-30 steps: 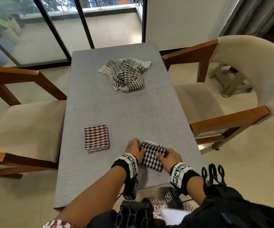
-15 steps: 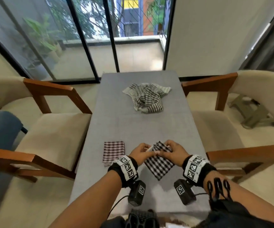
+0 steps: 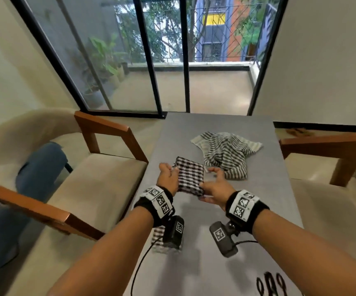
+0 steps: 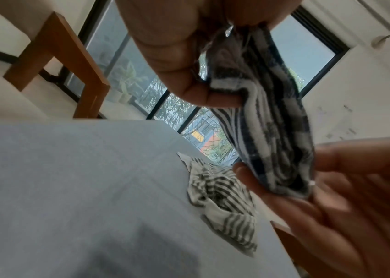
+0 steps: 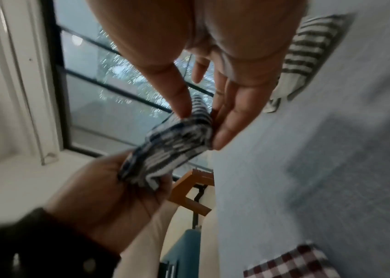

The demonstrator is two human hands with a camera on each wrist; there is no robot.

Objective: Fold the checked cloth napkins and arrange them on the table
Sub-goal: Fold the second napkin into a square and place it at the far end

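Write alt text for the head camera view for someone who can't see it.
Both hands, left hand and right hand, hold a folded black-and-white checked cloth napkin above a long grey table. A crumpled striped cloth lies beyond it, with wooden armchairs either side.

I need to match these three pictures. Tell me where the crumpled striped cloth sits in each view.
Head: crumpled striped cloth at centre right, on the grey table, beyond both hands.
Left wrist: lower centre, below the held napkin.
Right wrist: upper right edge, partly hidden by the palm.
Shared landmark: the black-framed window.
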